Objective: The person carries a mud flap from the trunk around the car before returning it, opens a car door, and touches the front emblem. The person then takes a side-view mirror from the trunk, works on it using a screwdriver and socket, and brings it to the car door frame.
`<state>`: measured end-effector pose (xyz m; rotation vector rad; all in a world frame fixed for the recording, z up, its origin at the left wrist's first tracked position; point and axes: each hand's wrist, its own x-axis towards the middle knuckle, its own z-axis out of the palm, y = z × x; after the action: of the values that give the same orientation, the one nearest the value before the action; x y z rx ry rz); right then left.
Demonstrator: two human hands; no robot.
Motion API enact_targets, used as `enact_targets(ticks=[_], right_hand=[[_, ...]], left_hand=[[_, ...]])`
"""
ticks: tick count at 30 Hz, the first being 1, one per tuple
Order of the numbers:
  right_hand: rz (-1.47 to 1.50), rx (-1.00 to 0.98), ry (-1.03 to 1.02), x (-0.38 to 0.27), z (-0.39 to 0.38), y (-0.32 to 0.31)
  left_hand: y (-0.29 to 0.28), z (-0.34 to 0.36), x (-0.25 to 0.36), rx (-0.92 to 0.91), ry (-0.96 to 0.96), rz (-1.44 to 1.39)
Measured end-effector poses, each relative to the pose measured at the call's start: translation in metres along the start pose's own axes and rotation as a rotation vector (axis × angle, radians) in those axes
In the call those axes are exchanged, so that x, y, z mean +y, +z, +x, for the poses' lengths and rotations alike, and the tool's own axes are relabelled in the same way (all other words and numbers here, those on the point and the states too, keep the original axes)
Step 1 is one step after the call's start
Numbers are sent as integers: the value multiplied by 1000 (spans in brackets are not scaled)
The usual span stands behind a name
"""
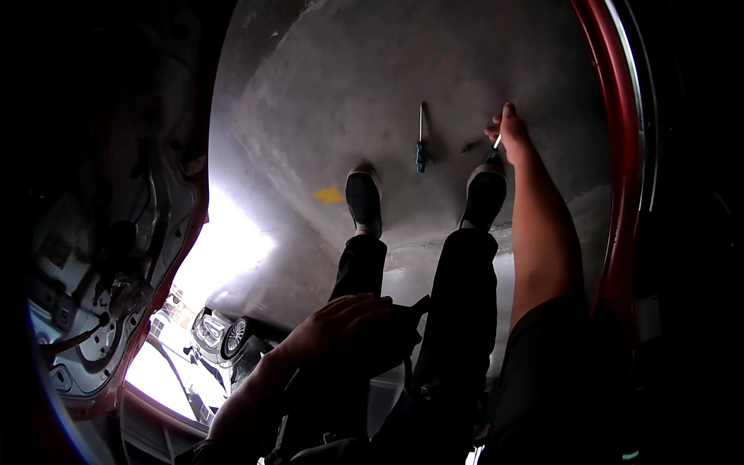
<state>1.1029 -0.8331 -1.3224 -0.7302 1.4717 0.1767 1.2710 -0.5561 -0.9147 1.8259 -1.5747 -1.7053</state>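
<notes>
My right hand (509,136) reaches down by my right shoe, closed around a slim screwdriver-like tool (497,142) with a pale shaft and dark lower end. A screwdriver (421,156) with a teal handle lies on the floor between my feet and the far side, its shaft pointing away from me. Beside the right hand is a small dark object (471,146), too dim to name. My left hand (341,322) lies flat across my left knee, fingers stretched out. Against its fingertips sits a black angular piece (407,314), mostly lost in shadow.
A car door (116,287) with its bare inner metal stands swung out at left. The red door frame (620,155) curves along the right. My shoes (363,198) rest on the grey concrete floor (325,93), near a yellow mark (328,194). Another car (221,332) stands outside.
</notes>
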Motion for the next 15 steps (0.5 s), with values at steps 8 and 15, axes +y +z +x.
enact_targets(ticks=[8,15], right_hand=[[11,150,-450,99,-63,-39],[-91,-15,-651,-91,-336,-77]], left_hand=[[17,-24,22,-10,76,179],[-11,-24,117,-107,20,-272]])
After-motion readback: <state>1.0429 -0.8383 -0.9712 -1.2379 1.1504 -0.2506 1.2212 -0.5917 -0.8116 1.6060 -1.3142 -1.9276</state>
